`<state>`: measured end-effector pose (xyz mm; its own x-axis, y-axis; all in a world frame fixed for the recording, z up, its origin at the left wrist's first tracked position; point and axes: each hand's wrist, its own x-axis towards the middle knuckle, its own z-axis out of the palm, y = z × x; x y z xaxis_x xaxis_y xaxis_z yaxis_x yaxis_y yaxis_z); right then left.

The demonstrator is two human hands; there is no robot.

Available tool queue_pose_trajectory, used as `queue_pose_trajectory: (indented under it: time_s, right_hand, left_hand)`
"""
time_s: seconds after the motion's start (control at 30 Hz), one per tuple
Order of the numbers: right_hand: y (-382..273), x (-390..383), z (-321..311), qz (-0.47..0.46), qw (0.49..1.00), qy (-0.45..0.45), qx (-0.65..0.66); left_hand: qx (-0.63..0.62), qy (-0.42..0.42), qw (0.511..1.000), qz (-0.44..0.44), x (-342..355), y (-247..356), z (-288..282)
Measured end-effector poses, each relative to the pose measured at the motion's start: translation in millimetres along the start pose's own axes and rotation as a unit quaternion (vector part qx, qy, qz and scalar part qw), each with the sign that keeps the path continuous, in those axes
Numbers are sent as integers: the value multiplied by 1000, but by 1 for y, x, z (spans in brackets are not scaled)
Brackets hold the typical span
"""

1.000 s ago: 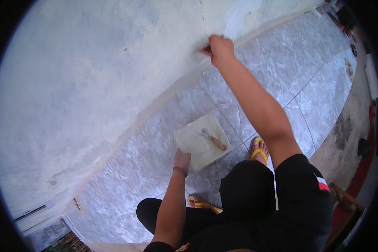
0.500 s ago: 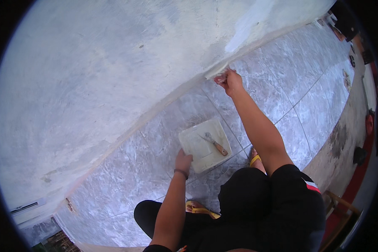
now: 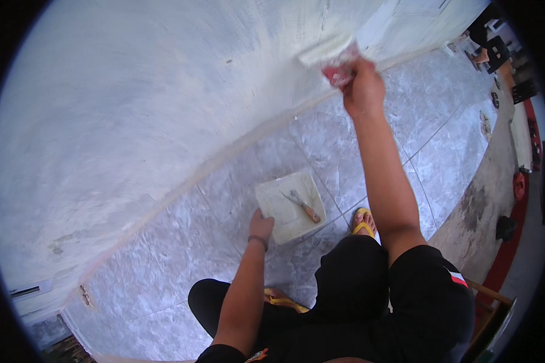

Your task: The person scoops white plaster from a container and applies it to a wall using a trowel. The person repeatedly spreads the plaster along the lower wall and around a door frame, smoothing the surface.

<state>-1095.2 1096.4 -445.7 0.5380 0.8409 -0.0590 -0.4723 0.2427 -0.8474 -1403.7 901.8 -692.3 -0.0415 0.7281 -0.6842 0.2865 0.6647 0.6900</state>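
Head view, right hand: the right hand [image 3: 362, 91] is raised on an outstretched arm, fingers closed round the red grip of a wide putty blade [image 3: 326, 49], whose pale edge lies flat against the wall [image 3: 139, 103].
Change: half a second ago this hand sat lower, near the joint of wall and floor; it has since climbed the plaster.
Left hand: the left hand [image 3: 261, 225] rests with fingers curled on the near edge of the white tray [image 3: 289, 206], as before.
Tray: it lies on the grey tiled floor [image 3: 181, 242], with a small trowel [image 3: 301, 205] inside it.
Feet: yellow sandal [image 3: 363, 223] just beside the tray.
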Motion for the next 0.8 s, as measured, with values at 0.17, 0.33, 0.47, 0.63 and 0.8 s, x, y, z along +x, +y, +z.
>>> queue_pose_trajectory:
  time_s: [0.17,0.33,0.47,0.63,0.8]
  right_hand:
    - [87,35,1,114,991,74,-22]
    - [36,82,57,-160,946,-63,-276]
    - [-60,18,76,-111,985,-85,-102]
    - [25,-12,19,27,989,53,-133]
    - [102,24,2,132,989,58,-24]
  left_hand:
    - [26,-2,999,45,12,-8,1]
    - [74,2,996,47,14,-15,2]
    - [33,-11,999,35,13,-11,3]
    - [39,-6,998,58,20,-19,4]
    - [30,-11,997,70,26,-32,3]
